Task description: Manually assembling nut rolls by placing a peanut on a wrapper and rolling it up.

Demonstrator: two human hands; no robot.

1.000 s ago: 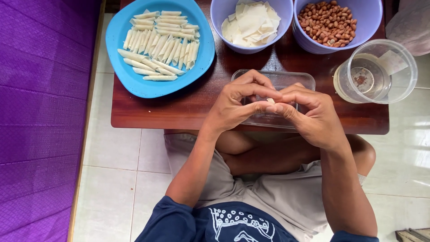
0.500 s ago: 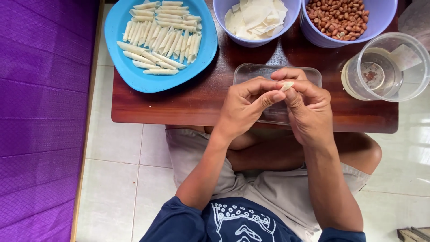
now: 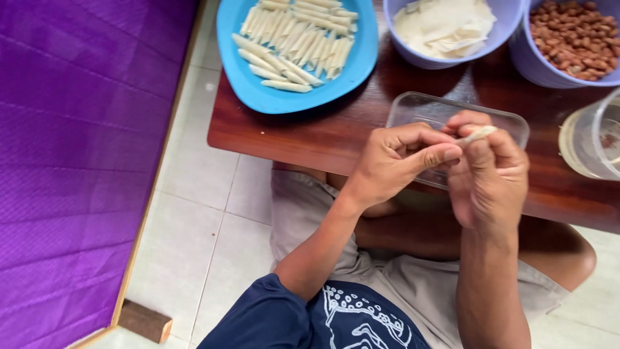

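The left hand [image 3: 397,161] and the right hand [image 3: 487,171] meet above the near edge of the worktop [image 3: 310,139], both closed in a pinch on one small pastry roll [image 3: 476,134] — a pale, thin wrapper rolled into a short stick. The roll sits between the fingertips of both hands, tilted slightly, its free end pointing toward the right edge of the worktop. Judged by its look, the roll is very light, soft and easily crushed or unrolled; hold it at the ends with the fingertips only, with light pressure, so the seam stays shut. Directly beneath the hands lies a clear shallow rectangular tray [image 3: 420,110], near the front edge. Toward the far left corner sits a blue plate [image 3: 245,77] carrying many finished rolls [image 3: 297,45] laid side by side. Along the far edge stand two lilac bowls — a wrapper bowl [image 3: 413,55] holding flat pale sheets, and a peanut bowl [image 3: 536,68] just beside it. At the right edge stands a clear plastic cup [image 3: 591,136]. A purple mat [image 3: 77,161] covers the floor to the left.
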